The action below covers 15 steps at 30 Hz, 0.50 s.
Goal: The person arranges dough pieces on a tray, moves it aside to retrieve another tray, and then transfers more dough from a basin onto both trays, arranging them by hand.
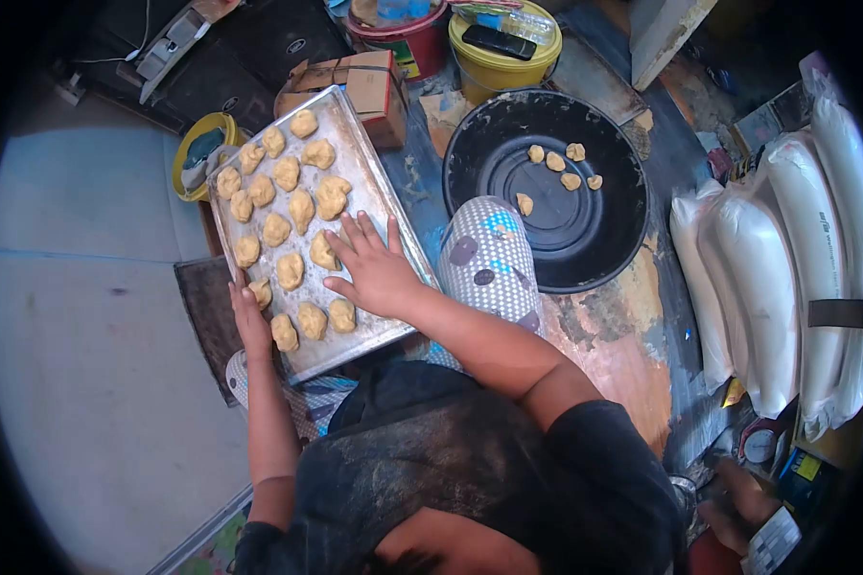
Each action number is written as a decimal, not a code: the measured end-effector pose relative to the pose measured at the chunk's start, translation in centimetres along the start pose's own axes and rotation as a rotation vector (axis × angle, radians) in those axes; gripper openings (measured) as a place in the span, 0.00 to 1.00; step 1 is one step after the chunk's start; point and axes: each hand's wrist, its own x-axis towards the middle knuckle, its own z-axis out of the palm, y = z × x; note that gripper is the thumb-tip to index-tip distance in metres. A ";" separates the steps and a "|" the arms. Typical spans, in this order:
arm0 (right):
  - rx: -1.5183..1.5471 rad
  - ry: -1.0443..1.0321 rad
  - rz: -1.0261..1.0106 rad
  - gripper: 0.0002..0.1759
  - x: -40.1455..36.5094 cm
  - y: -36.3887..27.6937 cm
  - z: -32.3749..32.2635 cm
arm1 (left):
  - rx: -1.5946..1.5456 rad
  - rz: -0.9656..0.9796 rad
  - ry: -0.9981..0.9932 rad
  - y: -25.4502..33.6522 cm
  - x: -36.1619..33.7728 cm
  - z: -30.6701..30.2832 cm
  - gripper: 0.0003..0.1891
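Observation:
A metal baking tray (pixel 379 172) slants across my lap in the head view, bearing several rough lumps of pale dough (pixel 290 271). My right hand (pixel 379 273) is spread open, palm down, over the tray's right side; its fingers reach beside and partly over a dough lump (pixel 323 251). Along the tray's left rim lies my left hand (pixel 250 324), with fingers stretched out against the edge, beside another dough lump (pixel 260 292). Its thumb is hard to make out. Several smaller dough pieces (pixel 555 161) sit in a wide black basin (pixel 612 251) past my knee.
Behind the basin stands a yellow bucket (pixel 494 69) with a dark phone (pixel 499 42) on top. A red bucket (pixel 430 50) and a cardboard box (pixel 374 91) are beyond the tray. Full white sacks (pixel 762 278) lean at the right. A pale panel (pixel 96 335) extends at the left.

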 end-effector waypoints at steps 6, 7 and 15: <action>0.022 -0.025 0.002 0.39 -0.2 0.2 -0.2 | -0.004 0.012 0.011 -0.8 0.3 0.4 0.32; 0.032 -0.043 -0.002 0.40 -0.3 0.3 -0.4 | -0.008 0.016 0.003 -0.8 0.2 0.4 0.32; 0.027 -0.087 -0.013 0.40 -0.4 0.3 -0.8 | -0.037 -0.009 0.008 -0.7 0.4 0.3 0.33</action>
